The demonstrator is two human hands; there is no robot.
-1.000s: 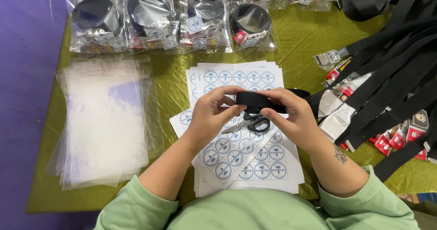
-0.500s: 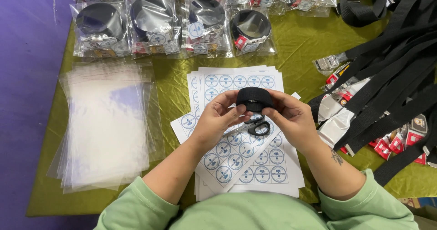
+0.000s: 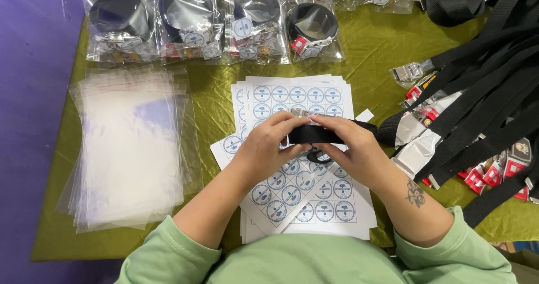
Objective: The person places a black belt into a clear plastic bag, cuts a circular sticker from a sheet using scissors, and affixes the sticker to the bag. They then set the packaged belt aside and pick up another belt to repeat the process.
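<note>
My left hand [image 3: 268, 144] and my right hand [image 3: 352, 149] together grip a coiled black strap [image 3: 314, 134] above a stack of white sticker sheets [image 3: 331, 201] printed with round blue stickers. The left fingers pinch the coil's left end, where a bit of metal clasp shows. The right hand presses it from the right, and the strap's tail runs off to the right. Black-handled scissors [image 3: 316, 156] lie on the sheets, mostly hidden under my hands.
A pile of clear plastic bags [image 3: 130, 149] lies at the left on the olive-green cloth [image 3: 208, 98]. Bagged rolled straps [image 3: 191, 20] line the far edge. Loose black straps [image 3: 483, 104] with red-and-white tags heap at the right.
The strap has gone from an upright round roll to a flatter coil held lower between both hands. The view has shifted slightly.
</note>
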